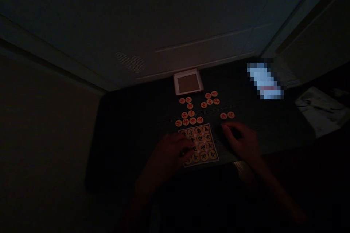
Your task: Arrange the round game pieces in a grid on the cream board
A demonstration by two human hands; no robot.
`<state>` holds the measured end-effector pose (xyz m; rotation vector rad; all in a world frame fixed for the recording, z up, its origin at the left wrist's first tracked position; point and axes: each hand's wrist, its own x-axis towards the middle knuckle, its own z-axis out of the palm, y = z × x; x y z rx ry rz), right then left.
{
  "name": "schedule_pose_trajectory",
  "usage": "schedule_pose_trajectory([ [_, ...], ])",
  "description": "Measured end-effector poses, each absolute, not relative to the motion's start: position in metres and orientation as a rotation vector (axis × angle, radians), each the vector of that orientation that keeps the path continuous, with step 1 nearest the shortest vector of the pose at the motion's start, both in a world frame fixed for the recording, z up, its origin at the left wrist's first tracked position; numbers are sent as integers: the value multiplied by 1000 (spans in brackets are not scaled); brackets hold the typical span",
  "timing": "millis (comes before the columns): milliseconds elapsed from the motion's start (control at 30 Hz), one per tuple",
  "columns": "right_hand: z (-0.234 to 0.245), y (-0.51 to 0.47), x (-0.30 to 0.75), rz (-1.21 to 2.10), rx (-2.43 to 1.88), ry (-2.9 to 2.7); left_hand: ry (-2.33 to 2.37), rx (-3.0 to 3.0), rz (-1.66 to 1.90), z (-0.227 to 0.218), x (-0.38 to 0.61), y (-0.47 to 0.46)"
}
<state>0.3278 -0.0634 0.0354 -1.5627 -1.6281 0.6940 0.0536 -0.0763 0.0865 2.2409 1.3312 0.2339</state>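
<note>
A shallow square tray (215,145) holds rows of round Chinese chess pieces (203,147) with dark characters. My left hand (171,151) rests over its left side, fingers and thumb apart on the pieces, hiding some of them. Just right of the tray, my right hand (242,138) is low over the table, thumb and fingertips drawn together; whether a piece is between them is too dark to tell. Two red-marked Chinese chess pieces (227,115) lie just beyond it. More red-marked pieces (189,121) lie loose behind the tray, with another group (209,101) farther right.
At the back of the dark table (131,127) sits a pale, shallow box lid (188,82). A bright, pixelated rectangle (265,80) lies at the back right. A pale wall panel (175,25) rises behind. Papers (319,111) show beyond the right edge. The room is very dim.
</note>
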Motion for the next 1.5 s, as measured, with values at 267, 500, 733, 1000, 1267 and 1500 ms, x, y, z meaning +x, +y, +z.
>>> schedule_pose_trajectory([
  [267, 38, -63, 327, 693, -1574, -1628, 1315, 2264, 185, 84, 63, -77],
  [500, 36, -63, 328, 687, -1566, -1636, 1323, 2274, 220, 77, 58, -78],
  [733, 36, -64, 327, 690, -1583, -1630, 1429, 2246, 448, 78, 45, -79],
  [1000, 43, -66, 325, 580, -1414, -1767, 1780, 1888, 839, 67, 55, -99],
  [1267, 55, -86, 295, 596, -991, -2289, 1796, 1713, 835, 51, 66, -114],
  [1500, 52, -88, 283, 509, -1010, -2404, 1780, 1765, 809, 49, 71, -115],
])
